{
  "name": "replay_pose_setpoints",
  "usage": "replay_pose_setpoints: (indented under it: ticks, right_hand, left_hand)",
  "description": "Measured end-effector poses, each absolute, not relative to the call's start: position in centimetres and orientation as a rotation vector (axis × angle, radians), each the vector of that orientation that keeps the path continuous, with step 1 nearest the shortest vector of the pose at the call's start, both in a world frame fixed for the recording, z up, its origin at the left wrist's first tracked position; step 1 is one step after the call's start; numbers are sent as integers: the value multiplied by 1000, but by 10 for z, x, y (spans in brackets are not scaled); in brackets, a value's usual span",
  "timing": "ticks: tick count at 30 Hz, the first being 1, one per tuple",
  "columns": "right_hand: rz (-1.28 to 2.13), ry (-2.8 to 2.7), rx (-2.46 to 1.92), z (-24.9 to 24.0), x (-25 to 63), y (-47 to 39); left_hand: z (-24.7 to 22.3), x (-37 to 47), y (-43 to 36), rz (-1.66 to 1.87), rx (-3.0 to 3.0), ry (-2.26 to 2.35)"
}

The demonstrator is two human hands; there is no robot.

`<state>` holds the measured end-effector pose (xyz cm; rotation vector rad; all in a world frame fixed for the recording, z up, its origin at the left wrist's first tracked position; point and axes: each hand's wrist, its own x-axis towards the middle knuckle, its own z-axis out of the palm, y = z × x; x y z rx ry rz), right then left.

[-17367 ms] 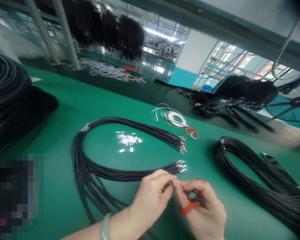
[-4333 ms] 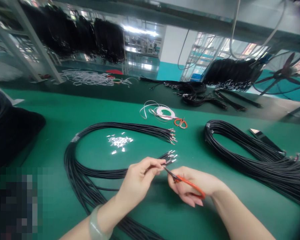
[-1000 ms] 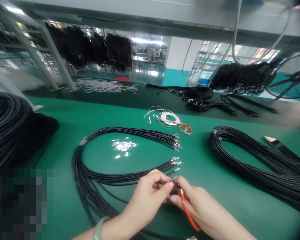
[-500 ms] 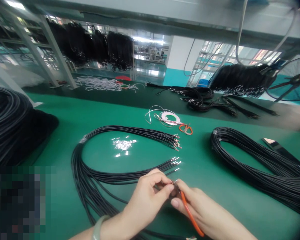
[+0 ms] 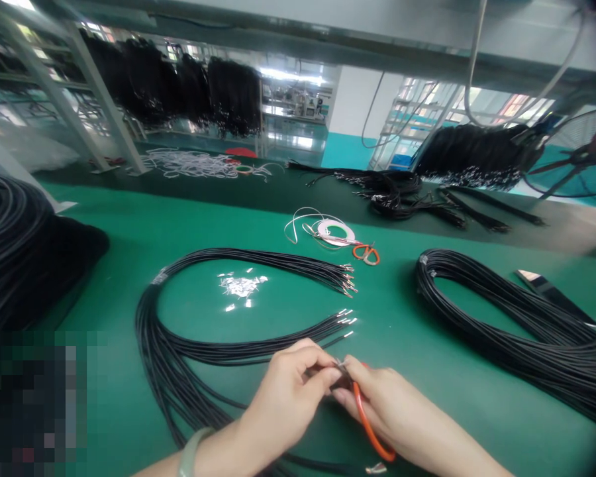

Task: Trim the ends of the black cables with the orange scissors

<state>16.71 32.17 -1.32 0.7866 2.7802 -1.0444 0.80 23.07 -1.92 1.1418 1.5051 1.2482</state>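
My left hand (image 5: 289, 392) is closed in a pinch, its fingertips at the end of a black cable that is mostly hidden behind the hand. Pressed close against it, my right hand (image 5: 395, 401) grips orange-handled pliers (image 5: 366, 424), whose metal jaws meet the left fingertips. Behind and left of the hands curves a tied bundle of black cables (image 5: 146, 318), with bare metal-tipped ends pointing right. Small white scraps (image 5: 241, 286) lie inside its curve. A loose cable end with exposed wires (image 5: 376, 468) rests below the right hand.
A coiled cable bundle (image 5: 457, 321) lies at right beside a dark flat object (image 5: 551, 291). Orange-handled scissors (image 5: 366, 254) and a white tape roll (image 5: 351, 235) sit farther back. A large cable pile (image 5: 40, 252) stands at left. A fan (image 5: 583, 156) is at far right.
The pliers have turned slightly in my right hand, and a second bit of orange handle now shows above it. Both hands stay together; the whole view has shifted a little.
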Motion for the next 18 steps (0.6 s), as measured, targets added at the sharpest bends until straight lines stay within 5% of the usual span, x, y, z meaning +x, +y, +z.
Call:
replay_pose_setpoints:
  ticks: [12, 18]
  right_hand:
    - [-1099, 2791, 645, -7, 170, 333]
    - [-1492, 2671, 680, 0, 178, 349]
  left_hand:
    - [-21, -3, 234, 1125, 936, 1221]
    - [-22, -2, 238, 1204, 852, 1229]
